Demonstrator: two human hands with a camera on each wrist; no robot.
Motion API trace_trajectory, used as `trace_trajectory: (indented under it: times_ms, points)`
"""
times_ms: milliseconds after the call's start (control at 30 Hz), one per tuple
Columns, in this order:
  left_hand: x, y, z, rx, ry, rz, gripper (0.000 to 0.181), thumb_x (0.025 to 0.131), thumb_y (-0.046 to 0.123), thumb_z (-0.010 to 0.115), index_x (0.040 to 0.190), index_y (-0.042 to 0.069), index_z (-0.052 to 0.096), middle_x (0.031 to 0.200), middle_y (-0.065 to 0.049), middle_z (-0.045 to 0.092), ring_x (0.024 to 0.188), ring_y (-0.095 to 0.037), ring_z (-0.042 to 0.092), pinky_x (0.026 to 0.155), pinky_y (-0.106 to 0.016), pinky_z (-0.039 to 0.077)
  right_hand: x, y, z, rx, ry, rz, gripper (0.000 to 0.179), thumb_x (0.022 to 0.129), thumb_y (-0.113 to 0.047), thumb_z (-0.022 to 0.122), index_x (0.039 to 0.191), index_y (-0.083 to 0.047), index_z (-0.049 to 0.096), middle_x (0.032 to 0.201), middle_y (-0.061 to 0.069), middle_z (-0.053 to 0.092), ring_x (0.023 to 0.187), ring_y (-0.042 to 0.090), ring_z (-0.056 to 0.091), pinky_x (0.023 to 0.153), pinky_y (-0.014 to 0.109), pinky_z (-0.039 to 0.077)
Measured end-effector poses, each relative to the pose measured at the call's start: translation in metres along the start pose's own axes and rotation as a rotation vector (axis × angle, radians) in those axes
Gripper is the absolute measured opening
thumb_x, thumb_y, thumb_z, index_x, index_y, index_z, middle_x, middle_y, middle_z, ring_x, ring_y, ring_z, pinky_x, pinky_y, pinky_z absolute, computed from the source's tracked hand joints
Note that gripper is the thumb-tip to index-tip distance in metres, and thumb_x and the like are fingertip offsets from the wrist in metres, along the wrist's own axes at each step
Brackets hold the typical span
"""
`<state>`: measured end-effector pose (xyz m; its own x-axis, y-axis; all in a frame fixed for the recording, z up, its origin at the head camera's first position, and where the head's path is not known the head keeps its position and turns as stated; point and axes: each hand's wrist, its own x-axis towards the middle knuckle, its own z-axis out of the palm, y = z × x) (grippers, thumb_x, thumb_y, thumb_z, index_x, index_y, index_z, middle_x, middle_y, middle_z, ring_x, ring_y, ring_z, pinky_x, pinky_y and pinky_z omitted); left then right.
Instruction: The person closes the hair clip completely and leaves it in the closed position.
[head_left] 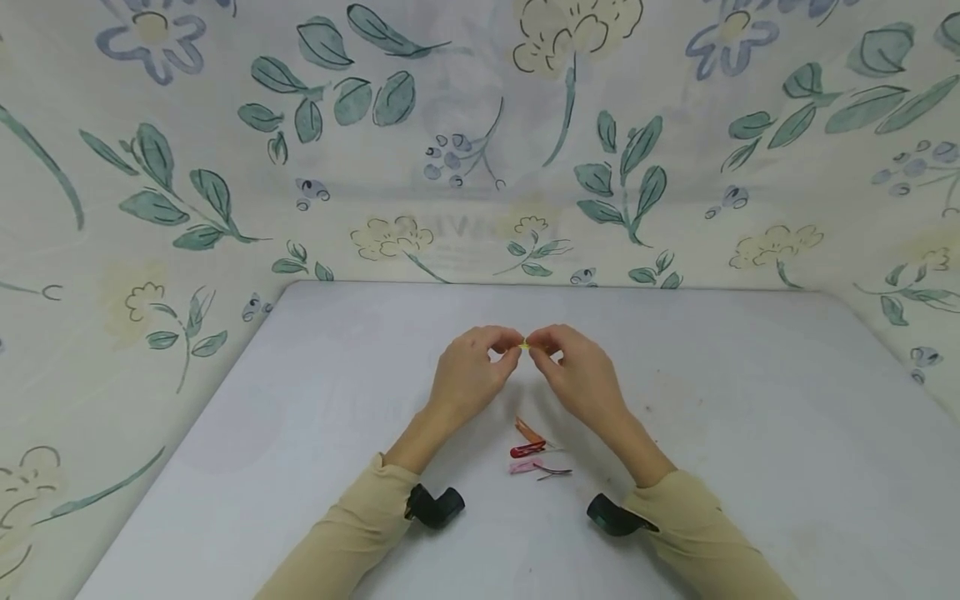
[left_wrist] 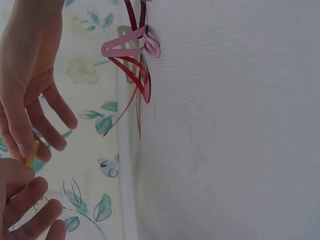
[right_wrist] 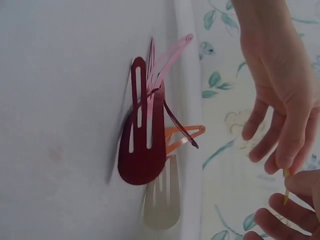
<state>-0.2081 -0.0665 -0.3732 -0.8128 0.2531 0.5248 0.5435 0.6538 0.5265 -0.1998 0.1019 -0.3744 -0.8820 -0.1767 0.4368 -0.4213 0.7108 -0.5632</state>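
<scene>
My left hand point(head_left: 467, 375) and right hand point(head_left: 581, 379) meet over the far middle of the table. Between their thumbs and forefingers they pinch a small yellow hair clip point(left_wrist: 33, 154), one hand at each end. Fingertips hide most of the clip; a thin yellow strip point(right_wrist: 286, 186) shows in the right wrist view. Nearer my body lies a small group of snap hair clips: an orange clip point(head_left: 529, 431), a red clip point(head_left: 527, 450), a pink clip point(head_left: 524, 467) and a dark red clip point(right_wrist: 142, 169). Beside them in the right wrist view is a beige clip point(right_wrist: 162, 215).
The white table point(head_left: 337, 375) extends to both sides of the arms. At its far edge rises a flower-printed cloth point(head_left: 487, 200). Black wrist cameras sit by the sleeves, the left camera point(head_left: 437, 507) and the right camera point(head_left: 618, 515) flanking the group of clips.
</scene>
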Motion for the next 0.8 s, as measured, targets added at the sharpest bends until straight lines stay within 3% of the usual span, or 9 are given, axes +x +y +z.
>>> trace_trajectory:
  times_ms: [167,367,667,800]
  points:
    - [0.006,-0.004,0.005,0.012,-0.026,-0.035,0.016,0.090,0.013,0.070,0.104,0.006,0.075,0.096,-0.005,0.074,0.086,-0.020,0.066,0.074,-0.035,0.053,0.007,0.002,0.002,-0.060,-0.020,0.029,0.021,0.094,-0.017,0.068,0.113,-0.009,0.069,0.106,0.007,0.070,0.094,0.024,0.066,0.079,0.037,0.055]
    - [0.011,-0.010,0.008,0.020,-0.085,-0.107,0.016,0.091,0.013,0.069,0.105,0.007,0.076,0.096,-0.006,0.074,0.088,-0.020,0.067,0.077,-0.036,0.054,0.015,0.007,0.003,-0.107,-0.099,0.054,0.026,0.095,-0.021,0.067,0.117,-0.009,0.071,0.106,0.007,0.071,0.094,0.024,0.066,0.077,0.038,0.054]
    - [0.014,-0.017,0.011,0.024,-0.269,-0.280,0.014,0.089,0.015,0.069,0.102,0.012,0.076,0.104,-0.004,0.073,0.101,-0.023,0.065,0.084,-0.040,0.052,0.020,0.017,0.011,-0.104,-0.265,0.134,0.022,0.094,-0.021,0.067,0.112,-0.011,0.074,0.108,0.006,0.071,0.099,0.023,0.065,0.082,0.041,0.053]
    - [0.014,-0.018,0.012,0.055,-0.352,-0.305,0.015,0.089,0.015,0.070,0.103,0.012,0.075,0.118,-0.008,0.070,0.115,-0.027,0.062,0.093,-0.043,0.050,0.020,0.018,0.015,-0.115,-0.343,0.179,0.021,0.094,-0.020,0.068,0.111,-0.010,0.073,0.109,0.007,0.070,0.099,0.023,0.064,0.084,0.041,0.052]
